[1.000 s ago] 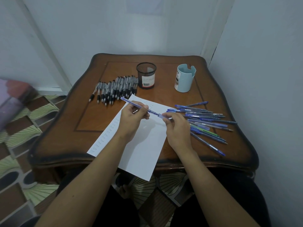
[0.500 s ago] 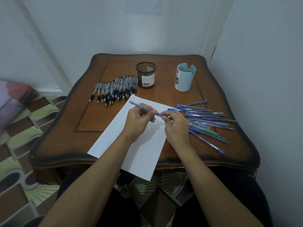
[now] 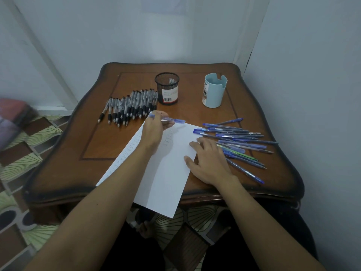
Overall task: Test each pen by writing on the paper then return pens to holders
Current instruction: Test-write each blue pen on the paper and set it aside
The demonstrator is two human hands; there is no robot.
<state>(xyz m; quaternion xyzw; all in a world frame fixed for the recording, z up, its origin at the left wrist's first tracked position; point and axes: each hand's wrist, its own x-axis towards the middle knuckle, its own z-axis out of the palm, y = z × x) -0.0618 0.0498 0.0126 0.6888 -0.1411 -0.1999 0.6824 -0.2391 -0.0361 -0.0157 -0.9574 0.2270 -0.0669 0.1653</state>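
My left hand (image 3: 154,130) holds a blue capped pen (image 3: 173,120) above the far end of the white paper (image 3: 166,173), the pen lying crosswise. My right hand (image 3: 209,163) rests flat with spread fingers on the paper's right edge. The paper carries columns of small handwritten words along its left side. Several blue pens (image 3: 238,141) lie in a loose pile right of the paper. Several black-and-clear pens (image 3: 129,108) lie in a row at the back left. A black mesh holder (image 3: 167,88) and a light blue holder (image 3: 214,90) stand at the back.
The small wooden table (image 3: 93,145) has a raised dark rim and stands in a corner against pale walls. The paper's near end hangs over the front edge. A patterned floor shows on the left and below.
Both hands held the blue pen together before. My right hand has let go and dropped flat onto the paper. My left hand has carried the pen up toward the far end of the paper.
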